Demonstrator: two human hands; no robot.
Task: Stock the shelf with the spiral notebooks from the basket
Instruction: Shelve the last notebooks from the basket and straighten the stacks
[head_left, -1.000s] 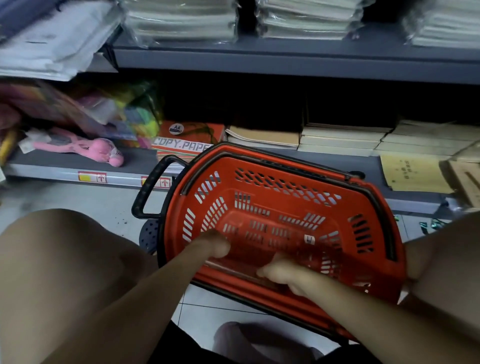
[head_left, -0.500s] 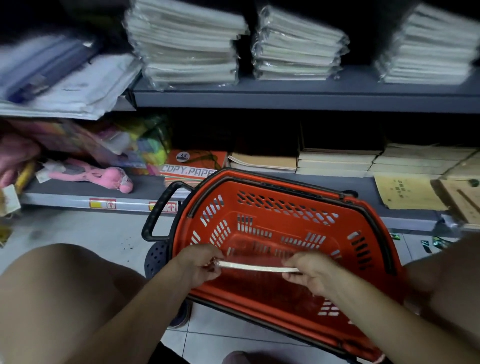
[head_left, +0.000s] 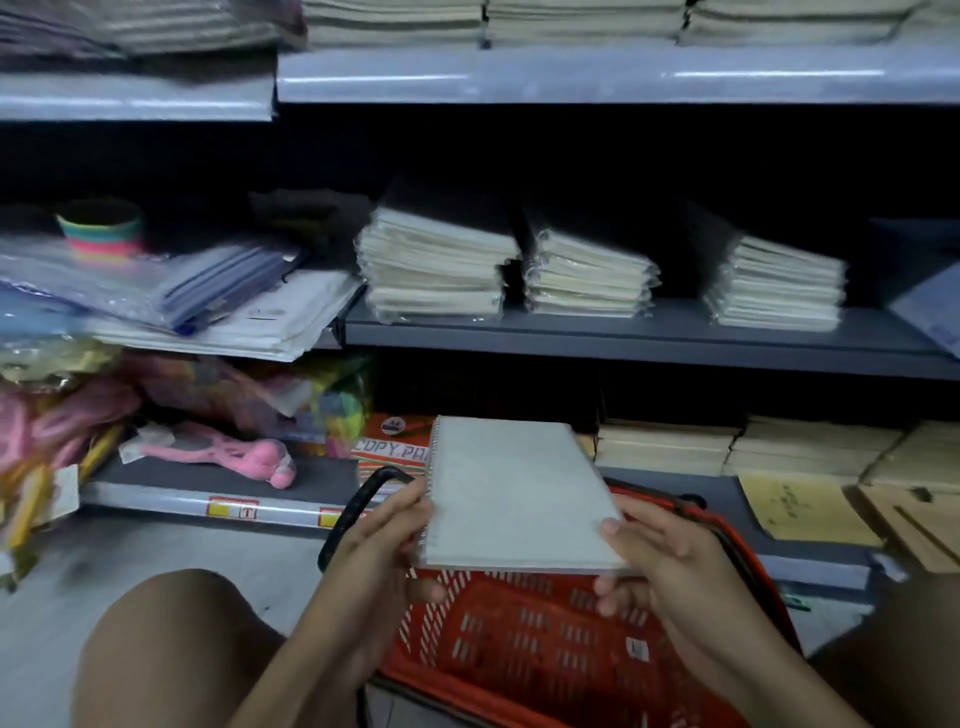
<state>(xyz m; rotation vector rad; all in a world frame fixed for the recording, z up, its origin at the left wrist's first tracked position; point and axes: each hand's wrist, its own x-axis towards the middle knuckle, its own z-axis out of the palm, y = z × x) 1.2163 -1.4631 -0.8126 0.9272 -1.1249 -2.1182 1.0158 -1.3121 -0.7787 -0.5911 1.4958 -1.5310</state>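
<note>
A pale grey spiral notebook (head_left: 511, 491) hangs above the red basket (head_left: 550, 649), its coil along the left edge. My left hand (head_left: 384, 540) grips that coil side, and my right hand (head_left: 649, 556) grips the near right corner. The basket stands on the floor between my knees, and its visible bottom holds nothing I can make out. On the middle shelf (head_left: 639, 338) ahead sit three stacks of wrapped notebooks (head_left: 436, 265), with gaps between them.
The bottom shelf holds a copy paper pack (head_left: 392, 447), brown envelope stacks (head_left: 670, 447) and a pink toy (head_left: 223, 452). Loose plastic folders (head_left: 171, 291) overhang the left shelf. The basket's black handle (head_left: 353, 512) sticks up at the left. My knees flank the basket.
Both hands have lifted the notebook out of the basket and tilted its cover up toward me. My view has risen from the basket to the middle shelf.
</note>
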